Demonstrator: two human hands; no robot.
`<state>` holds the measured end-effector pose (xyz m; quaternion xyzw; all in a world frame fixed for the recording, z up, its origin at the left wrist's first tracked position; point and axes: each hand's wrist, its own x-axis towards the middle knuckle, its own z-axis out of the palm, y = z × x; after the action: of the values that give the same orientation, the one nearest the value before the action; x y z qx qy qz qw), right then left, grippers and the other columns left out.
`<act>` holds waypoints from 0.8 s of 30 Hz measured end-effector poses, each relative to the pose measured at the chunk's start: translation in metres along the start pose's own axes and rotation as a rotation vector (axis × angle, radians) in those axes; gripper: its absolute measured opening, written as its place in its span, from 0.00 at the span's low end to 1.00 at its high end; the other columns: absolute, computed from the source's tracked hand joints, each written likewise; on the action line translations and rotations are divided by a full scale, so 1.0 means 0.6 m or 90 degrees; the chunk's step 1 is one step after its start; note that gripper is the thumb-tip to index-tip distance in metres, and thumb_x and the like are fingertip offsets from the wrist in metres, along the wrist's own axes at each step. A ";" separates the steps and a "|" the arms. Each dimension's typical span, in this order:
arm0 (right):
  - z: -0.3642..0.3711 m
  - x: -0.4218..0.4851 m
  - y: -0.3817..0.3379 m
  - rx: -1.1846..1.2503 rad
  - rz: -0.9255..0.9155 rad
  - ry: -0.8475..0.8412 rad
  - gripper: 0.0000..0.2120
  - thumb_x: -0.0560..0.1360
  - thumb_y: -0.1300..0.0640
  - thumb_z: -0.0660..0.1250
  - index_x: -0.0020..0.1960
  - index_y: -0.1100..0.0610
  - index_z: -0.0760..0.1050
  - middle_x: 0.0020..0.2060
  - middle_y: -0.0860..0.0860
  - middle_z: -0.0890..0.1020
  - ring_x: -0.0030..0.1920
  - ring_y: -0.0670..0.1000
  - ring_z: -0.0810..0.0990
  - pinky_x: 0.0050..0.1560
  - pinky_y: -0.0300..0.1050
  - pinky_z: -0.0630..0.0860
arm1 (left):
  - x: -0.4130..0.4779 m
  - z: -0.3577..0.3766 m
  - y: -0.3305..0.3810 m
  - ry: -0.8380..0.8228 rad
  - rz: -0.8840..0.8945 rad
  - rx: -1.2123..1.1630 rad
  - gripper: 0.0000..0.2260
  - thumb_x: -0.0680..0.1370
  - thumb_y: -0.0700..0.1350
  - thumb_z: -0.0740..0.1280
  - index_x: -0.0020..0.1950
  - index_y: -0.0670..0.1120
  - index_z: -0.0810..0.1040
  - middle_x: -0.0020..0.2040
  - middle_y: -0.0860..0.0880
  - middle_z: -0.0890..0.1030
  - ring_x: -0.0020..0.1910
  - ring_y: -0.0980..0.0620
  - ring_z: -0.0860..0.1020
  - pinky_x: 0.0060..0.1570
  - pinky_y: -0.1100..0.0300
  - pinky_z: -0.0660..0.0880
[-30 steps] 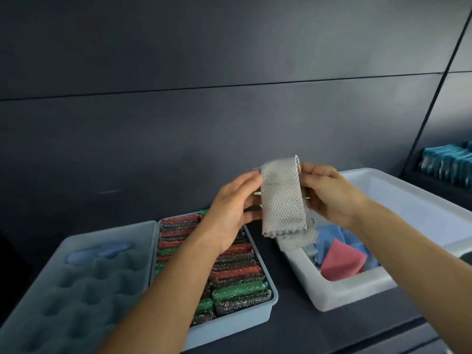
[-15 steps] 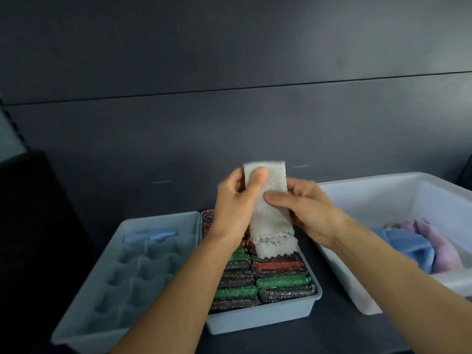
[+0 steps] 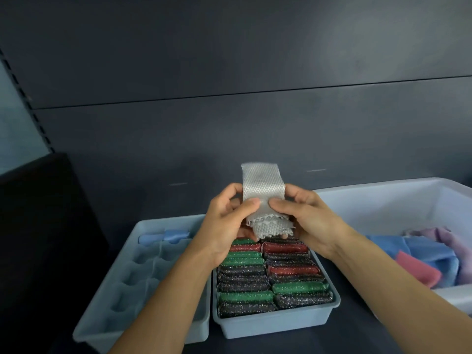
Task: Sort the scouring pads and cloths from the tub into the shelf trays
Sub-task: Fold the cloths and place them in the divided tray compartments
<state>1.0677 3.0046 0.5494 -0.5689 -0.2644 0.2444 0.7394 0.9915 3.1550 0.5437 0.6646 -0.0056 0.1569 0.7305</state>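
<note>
Silvery-grey and woven in a diamond mesh, the folded cloth (image 3: 263,186) stands upright at the centre of the frame, held in the air over the far end of the middle tray. Its top fold rises above both hands, and its frilled lower edges hang out beneath the thumbs.

The left hand (image 3: 224,226) grips it from the left side of the frame, fingers curled behind the fabric and thumb pressed flat across the front. The right hand (image 3: 309,221) mirrors this from the right. Its thumb lies on the front so that the two thumb tips nearly meet, and its fingers wrap round the back.

Directly below, the middle tray (image 3: 281,327), pale grey-blue, is packed with two columns of glittery scouring pads (image 3: 245,297) in green, red and black, set close side by side. Just beside its left wall stands a second tray (image 3: 132,277) of the same colour, its floor moulded into small pockets. A light blue roll (image 3: 166,236) lies at its far end.

At the right of the frame, near the middle tray, a large pale tub (image 3: 383,198) runs off the edge. It holds a blue cloth (image 3: 429,247), a pink sponge (image 3: 419,273) and a lilac cloth (image 3: 441,236). All three containers sit on a dark shelf (image 3: 352,338), with a dark grey wall panel (image 3: 229,60) filling the upper frame.
</note>
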 end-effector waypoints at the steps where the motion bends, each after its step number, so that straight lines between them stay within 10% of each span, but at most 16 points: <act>1: 0.002 0.000 0.001 0.018 0.004 -0.014 0.12 0.75 0.66 0.64 0.58 0.62 0.77 0.43 0.56 0.83 0.35 0.51 0.80 0.26 0.40 0.75 | 0.001 -0.004 0.000 -0.009 -0.009 -0.028 0.08 0.77 0.40 0.67 0.55 0.43 0.75 0.47 0.43 0.81 0.40 0.48 0.80 0.26 0.60 0.75; 8: 0.007 0.005 0.000 0.225 0.060 0.007 0.10 0.69 0.63 0.63 0.38 0.56 0.83 0.39 0.58 0.81 0.26 0.48 0.74 0.16 0.34 0.64 | -0.005 -0.020 -0.006 -0.114 -0.046 -0.187 0.19 0.77 0.27 0.56 0.51 0.45 0.83 0.54 0.42 0.81 0.52 0.46 0.80 0.48 0.54 0.80; 13: 0.005 0.004 0.008 0.309 0.131 -0.001 0.14 0.79 0.63 0.55 0.47 0.63 0.80 0.40 0.61 0.77 0.21 0.45 0.71 0.18 0.34 0.68 | -0.008 -0.011 -0.009 -0.054 0.204 0.254 0.21 0.71 0.33 0.73 0.61 0.50 0.79 0.61 0.50 0.74 0.61 0.51 0.76 0.58 0.57 0.77; 17: 0.003 -0.003 0.009 0.243 0.149 -0.074 0.14 0.79 0.63 0.50 0.51 0.63 0.75 0.33 0.57 0.77 0.25 0.48 0.72 0.21 0.37 0.69 | -0.007 -0.004 0.000 0.037 0.209 0.181 0.09 0.73 0.39 0.72 0.53 0.43 0.81 0.46 0.49 0.82 0.44 0.53 0.80 0.46 0.60 0.78; 21: 0.001 -0.017 0.011 0.057 0.064 -0.187 0.17 0.73 0.58 0.61 0.61 0.57 0.76 0.48 0.56 0.79 0.46 0.51 0.76 0.41 0.44 0.74 | -0.015 0.002 -0.002 0.087 0.079 0.063 0.07 0.77 0.40 0.69 0.54 0.40 0.77 0.34 0.52 0.79 0.30 0.55 0.73 0.32 0.60 0.72; 24: 0.022 -0.022 0.016 -0.036 0.009 -0.144 0.13 0.77 0.50 0.64 0.58 0.56 0.77 0.42 0.55 0.79 0.40 0.49 0.74 0.36 0.42 0.69 | -0.024 0.006 -0.005 0.063 0.028 0.059 0.08 0.78 0.42 0.66 0.55 0.42 0.74 0.32 0.49 0.76 0.27 0.54 0.70 0.27 0.61 0.68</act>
<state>1.0485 3.0071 0.5413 -0.5600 -0.3489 0.3051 0.6867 0.9795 3.1482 0.5380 0.6889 0.0230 0.2055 0.6947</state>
